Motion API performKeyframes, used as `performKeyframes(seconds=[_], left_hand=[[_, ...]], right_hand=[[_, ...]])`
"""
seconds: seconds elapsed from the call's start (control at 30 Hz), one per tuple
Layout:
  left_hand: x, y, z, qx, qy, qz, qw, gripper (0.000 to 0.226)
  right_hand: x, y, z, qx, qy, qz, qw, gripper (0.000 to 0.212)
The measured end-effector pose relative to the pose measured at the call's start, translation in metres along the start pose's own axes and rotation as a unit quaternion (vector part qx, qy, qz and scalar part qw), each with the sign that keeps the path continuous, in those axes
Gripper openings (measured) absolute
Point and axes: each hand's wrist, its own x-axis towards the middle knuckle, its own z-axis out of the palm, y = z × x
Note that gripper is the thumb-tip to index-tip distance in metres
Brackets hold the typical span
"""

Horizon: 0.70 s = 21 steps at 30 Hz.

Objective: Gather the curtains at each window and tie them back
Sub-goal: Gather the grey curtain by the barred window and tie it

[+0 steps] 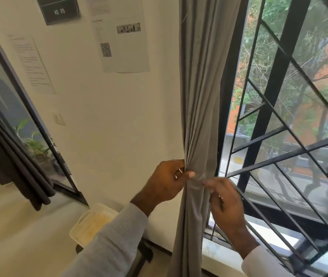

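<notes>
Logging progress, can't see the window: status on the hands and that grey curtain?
Left hand grips the bunched grey curtain. Right hand pinches at the gather, tie not clearly visible. Window grille close behind, nothing blocking.

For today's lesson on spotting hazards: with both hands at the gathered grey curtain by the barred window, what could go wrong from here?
1. The left hand alone bunches the curtain; if its grip slackens, the folds may spread again.
2. The right hand works at a thin, blurred tie at the gather; it could slip free.
3. That hand is near the window bars and might knock them.
</notes>
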Motion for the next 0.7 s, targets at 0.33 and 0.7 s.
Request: performKeyframes(seconds=[0.33,0.7], left_hand=[[-0.004,-0.006,-0.019,-0.08,-0.093,-0.031,0.992,0.027],[-0.011,0.012,0.001,0.108,0.081,-0.01,0.991,0.047]], right_hand=[[0.026,-0.009,-0.011,0.08,0.123,0.189,0.971,0.048],[-0.009,-0.039,0.013,-0.078,0.045,0.012,0.996,0.023]])
